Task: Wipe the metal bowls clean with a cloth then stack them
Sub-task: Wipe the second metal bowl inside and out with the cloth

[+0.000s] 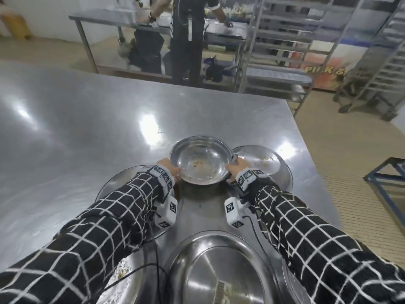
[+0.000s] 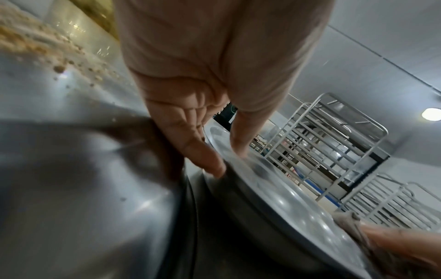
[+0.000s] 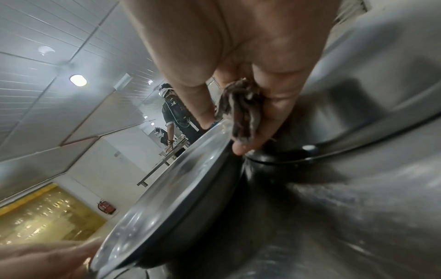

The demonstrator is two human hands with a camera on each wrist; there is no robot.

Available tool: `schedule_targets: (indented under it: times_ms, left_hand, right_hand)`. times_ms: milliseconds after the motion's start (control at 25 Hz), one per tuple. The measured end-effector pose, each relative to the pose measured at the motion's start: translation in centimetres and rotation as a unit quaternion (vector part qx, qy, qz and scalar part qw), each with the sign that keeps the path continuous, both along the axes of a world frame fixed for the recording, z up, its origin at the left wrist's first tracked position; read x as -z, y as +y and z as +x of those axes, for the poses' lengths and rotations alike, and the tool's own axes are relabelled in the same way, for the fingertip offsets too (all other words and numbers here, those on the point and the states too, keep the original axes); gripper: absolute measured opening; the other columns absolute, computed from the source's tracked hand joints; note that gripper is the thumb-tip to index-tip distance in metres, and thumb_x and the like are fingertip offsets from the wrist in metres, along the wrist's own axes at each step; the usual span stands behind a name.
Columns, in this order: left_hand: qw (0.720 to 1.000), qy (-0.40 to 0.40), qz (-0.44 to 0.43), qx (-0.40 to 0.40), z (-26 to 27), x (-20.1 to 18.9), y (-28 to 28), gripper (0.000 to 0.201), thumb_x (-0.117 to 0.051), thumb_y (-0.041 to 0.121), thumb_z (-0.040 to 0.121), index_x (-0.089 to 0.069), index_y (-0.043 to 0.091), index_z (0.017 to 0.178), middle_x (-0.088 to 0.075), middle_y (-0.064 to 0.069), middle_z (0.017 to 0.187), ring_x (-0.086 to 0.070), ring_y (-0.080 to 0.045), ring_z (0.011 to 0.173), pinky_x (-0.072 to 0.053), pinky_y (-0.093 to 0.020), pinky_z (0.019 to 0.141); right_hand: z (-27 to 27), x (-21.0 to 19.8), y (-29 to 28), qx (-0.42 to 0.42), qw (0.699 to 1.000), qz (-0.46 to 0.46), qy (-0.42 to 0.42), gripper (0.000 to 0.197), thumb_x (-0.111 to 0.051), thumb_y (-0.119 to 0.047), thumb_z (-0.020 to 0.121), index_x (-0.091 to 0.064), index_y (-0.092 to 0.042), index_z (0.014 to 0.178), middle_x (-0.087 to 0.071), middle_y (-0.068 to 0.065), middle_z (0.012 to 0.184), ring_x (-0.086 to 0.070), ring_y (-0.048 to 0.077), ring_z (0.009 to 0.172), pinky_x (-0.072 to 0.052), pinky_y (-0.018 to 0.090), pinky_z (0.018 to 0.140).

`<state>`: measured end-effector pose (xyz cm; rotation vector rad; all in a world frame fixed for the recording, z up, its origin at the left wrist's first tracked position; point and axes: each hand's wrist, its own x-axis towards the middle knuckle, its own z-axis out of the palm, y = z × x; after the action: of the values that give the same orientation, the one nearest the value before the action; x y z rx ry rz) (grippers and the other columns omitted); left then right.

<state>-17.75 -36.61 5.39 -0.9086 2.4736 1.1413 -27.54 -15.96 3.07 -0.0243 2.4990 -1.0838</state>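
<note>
A small metal bowl (image 1: 201, 160) with food specks inside sits between my hands, over the steel table. My left hand (image 1: 173, 171) grips its left rim; in the left wrist view the thumb lies inside the bowl (image 2: 286, 203) and the fingers (image 2: 214, 166) curl under the edge. My right hand (image 1: 235, 167) grips the right rim. A bunched brown cloth (image 3: 241, 117) is tucked between those fingers and the bowl (image 3: 167, 188). Another soiled bowl (image 1: 263, 161) lies to the right. A third bowl (image 1: 118, 185) is half hidden under my left arm.
A large upturned bowl (image 1: 219, 270) is close in front of me. The steel table (image 1: 87, 119) stretches left and back, and its right edge (image 1: 311, 154) drops to tiled floor. A person (image 1: 186, 40) stands at a far table, with metal racks (image 1: 285, 40) to the right.
</note>
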Motion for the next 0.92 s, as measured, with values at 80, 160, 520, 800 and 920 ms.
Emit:
schedule_targets:
  times_ms: [80,160,520,800,920]
  left_hand:
    - [0.999,0.014,0.034,-0.037,-0.2,0.3,-0.4,0.034,-0.067,0.015,0.086,-0.053,-0.005,0.11,-0.063,-0.012,0.09,-0.057,-0.017,0.065,-0.052,-0.021,0.054]
    - [0.989,0.063,0.097,-0.089,-0.3,0.4,-0.8,0.043,-0.069,0.009,0.083,-0.044,-0.002,0.116,-0.059,-0.012,0.089,-0.057,-0.017,0.063,-0.058,-0.026,0.063]
    - [0.925,0.297,0.209,-0.116,1.3,-6.6,4.0,0.068,-0.056,0.03,0.082,-0.022,0.03,0.141,-0.044,-0.008,0.127,-0.049,-0.027,0.108,-0.049,-0.038,0.075]
    - [0.886,0.35,0.302,-0.045,5.3,-12.7,15.6,0.064,-0.056,0.028,0.076,-0.024,0.033,0.132,-0.048,-0.014,0.126,-0.06,-0.027,0.098,-0.053,-0.03,0.062]
    - [0.874,0.358,0.327,-0.018,8.5,-14.5,22.0,0.043,-0.052,0.018,0.089,-0.026,0.031,0.12,-0.057,-0.013,0.11,-0.064,-0.024,0.084,-0.053,-0.025,0.056]
  right_hand:
    - [0.3,-0.1,-0.7,0.035,0.999,-0.025,-0.014,0.05,-0.063,-0.019,0.089,-0.045,-0.002,0.132,-0.055,0.02,0.127,-0.063,0.028,0.095,-0.056,0.038,0.08]
    - [0.5,-0.2,-0.9,0.065,0.997,-0.044,-0.018,0.049,-0.063,-0.017,0.089,-0.044,0.002,0.131,-0.058,0.019,0.12,-0.055,0.017,0.072,-0.053,0.026,0.065]
    - [3.8,-8.5,2.3,0.185,0.955,-0.227,0.037,0.028,-0.057,-0.005,0.082,-0.055,0.003,0.109,-0.061,0.007,0.068,-0.052,0.011,0.043,-0.04,0.019,0.039]
    - [10.2,-15.5,14.0,0.219,0.914,-0.307,0.152,0.009,-0.059,-0.011,0.069,-0.057,-0.01,0.077,-0.061,0.004,0.054,-0.054,0.019,0.05,-0.05,0.039,0.064]
    - [14.4,-17.6,20.3,0.241,0.9,-0.303,0.198,0.004,-0.06,-0.012,0.072,-0.056,-0.013,0.072,-0.055,-0.002,0.045,-0.05,0.014,0.043,-0.05,0.032,0.056]
